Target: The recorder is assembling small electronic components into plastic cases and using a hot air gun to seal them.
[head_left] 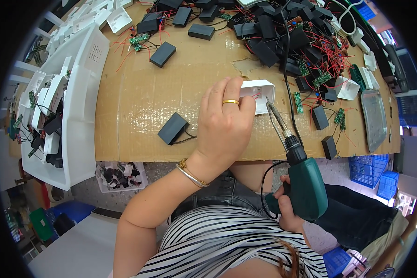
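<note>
My left hand (223,123), with a ring and wrist bracelets, grips a white plastic housing (248,87) on the cardboard-covered table. The open side of the housing shows a thin red wire and small metal parts inside. My right hand (289,208) is wrapped round the handle of a dark green soldering gun (310,187). Its long metal tip points away from me and meets the right end of the housing; whether it touches the parts inside I cannot tell. A black box (173,128) lies left of my left wrist, its black wires running under the hand.
Black boxes (264,51) with red wires and green circuit boards are heaped at the far right. A metal tray (373,120) lies at the right edge. A white bin (81,111) of assembled parts stands left. The gun's black cord (287,55) crosses the table. Another person sits at right.
</note>
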The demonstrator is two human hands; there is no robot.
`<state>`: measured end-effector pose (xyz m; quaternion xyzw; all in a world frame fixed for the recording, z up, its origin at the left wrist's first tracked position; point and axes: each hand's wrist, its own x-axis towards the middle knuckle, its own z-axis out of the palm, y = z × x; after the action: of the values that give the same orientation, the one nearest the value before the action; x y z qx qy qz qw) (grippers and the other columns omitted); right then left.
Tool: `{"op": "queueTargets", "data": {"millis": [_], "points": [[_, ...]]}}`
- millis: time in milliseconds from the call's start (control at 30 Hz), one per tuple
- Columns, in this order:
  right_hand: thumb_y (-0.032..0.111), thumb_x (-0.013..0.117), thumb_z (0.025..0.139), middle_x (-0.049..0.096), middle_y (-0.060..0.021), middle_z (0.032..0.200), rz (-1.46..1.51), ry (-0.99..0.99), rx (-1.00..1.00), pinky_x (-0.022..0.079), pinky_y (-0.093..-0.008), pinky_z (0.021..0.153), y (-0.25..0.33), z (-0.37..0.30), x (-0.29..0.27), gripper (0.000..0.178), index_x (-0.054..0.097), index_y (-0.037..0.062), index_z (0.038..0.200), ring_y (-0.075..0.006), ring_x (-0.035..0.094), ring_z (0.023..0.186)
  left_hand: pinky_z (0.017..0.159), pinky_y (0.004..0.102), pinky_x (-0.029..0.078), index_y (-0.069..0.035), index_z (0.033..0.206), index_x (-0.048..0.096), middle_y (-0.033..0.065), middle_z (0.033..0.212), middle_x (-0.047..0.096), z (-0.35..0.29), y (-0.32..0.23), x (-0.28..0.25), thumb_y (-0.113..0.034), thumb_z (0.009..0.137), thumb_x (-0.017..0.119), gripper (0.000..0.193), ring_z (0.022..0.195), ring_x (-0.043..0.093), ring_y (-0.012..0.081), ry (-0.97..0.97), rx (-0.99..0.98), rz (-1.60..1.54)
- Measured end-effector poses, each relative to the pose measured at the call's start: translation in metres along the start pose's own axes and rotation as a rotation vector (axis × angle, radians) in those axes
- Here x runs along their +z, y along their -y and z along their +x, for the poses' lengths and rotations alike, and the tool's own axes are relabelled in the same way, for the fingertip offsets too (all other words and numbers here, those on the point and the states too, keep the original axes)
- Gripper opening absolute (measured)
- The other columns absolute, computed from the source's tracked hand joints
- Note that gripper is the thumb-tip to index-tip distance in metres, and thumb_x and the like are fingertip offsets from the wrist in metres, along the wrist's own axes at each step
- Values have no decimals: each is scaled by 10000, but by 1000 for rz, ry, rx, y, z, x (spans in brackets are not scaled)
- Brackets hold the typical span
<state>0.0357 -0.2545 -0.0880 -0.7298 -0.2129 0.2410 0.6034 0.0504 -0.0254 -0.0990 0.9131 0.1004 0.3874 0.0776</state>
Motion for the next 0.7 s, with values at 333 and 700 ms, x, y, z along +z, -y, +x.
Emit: {"op": "queueTargets", "data": {"millis": [333,700], "points": [[135,574,793,525,-146,1067,-25,-98,-14,420,-262,650,0,6,10,428,446,-42,1162,-120,504,709,718,382,438,-23,685,535,127,980,552,1,-7,0,-66,677,591,71,904,533,287,8,-7,58],[144,573,797,526,-147,1065,-41,-117,-67,418,-257,644,-8,1,4,432,446,-47,1163,-117,508,702,768,395,430,18,750,533,131,949,535,-2,-4,5,-77,657,552,135,904,512,282,-41,-15,-32]]}}
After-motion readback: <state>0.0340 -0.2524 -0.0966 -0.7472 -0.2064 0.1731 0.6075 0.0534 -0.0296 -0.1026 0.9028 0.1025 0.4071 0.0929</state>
